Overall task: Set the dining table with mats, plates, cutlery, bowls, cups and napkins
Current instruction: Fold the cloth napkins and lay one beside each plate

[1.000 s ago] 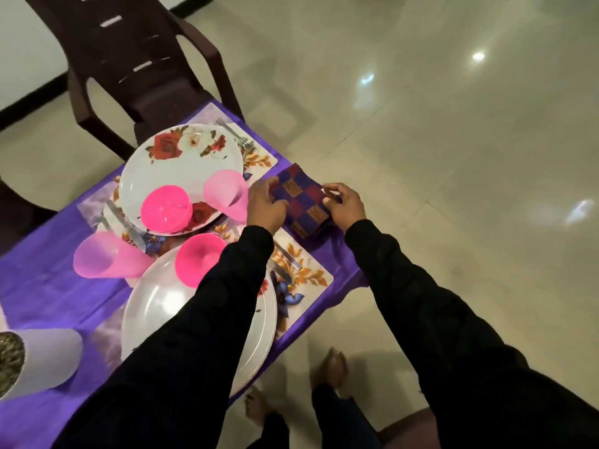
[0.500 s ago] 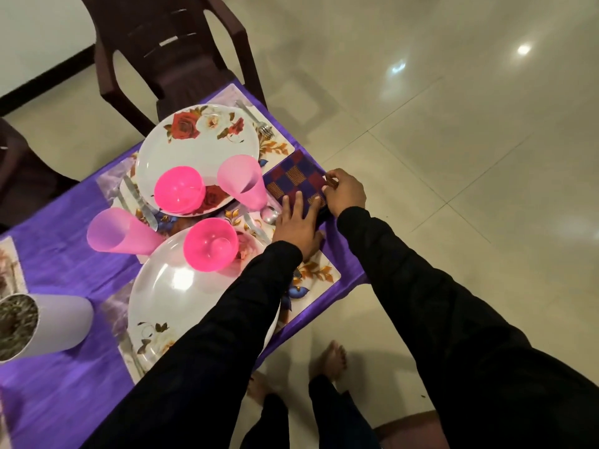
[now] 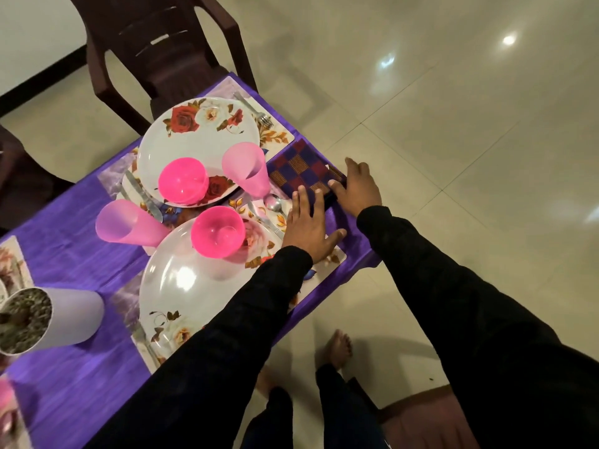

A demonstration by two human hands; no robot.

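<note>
A folded checked napkin point(image 3: 299, 170) in purple, maroon and orange lies at the table's right edge, between two place settings. My left hand point(image 3: 308, 228) lies flat with straight fingers, its fingertips on the napkin's near edge. My right hand point(image 3: 358, 186) rests open on the napkin's right corner. Two floral plates point(image 3: 194, 134) point(image 3: 175, 286) sit on floral mats, each bearing a bright pink bowl point(image 3: 183, 180) point(image 3: 217, 231). A pale pink cup point(image 3: 246, 168) stands by the napkin and another cup point(image 3: 126, 223) stands to the left. A fork point(image 3: 256, 111) and a spoon point(image 3: 274, 204) lie on the mats.
A purple cloth point(image 3: 64, 260) covers the table. A white pot point(image 3: 45, 319) with dark filling stands at the left. A dark brown plastic chair point(image 3: 162, 43) stands at the far end and another chair's seat point(image 3: 424, 419) shows at lower right. My bare feet stand on the tiled floor.
The napkin went from held between both hands to lying flat on the table. My left hand flattened out onto its near edge and my right hand uncurled over its right corner.
</note>
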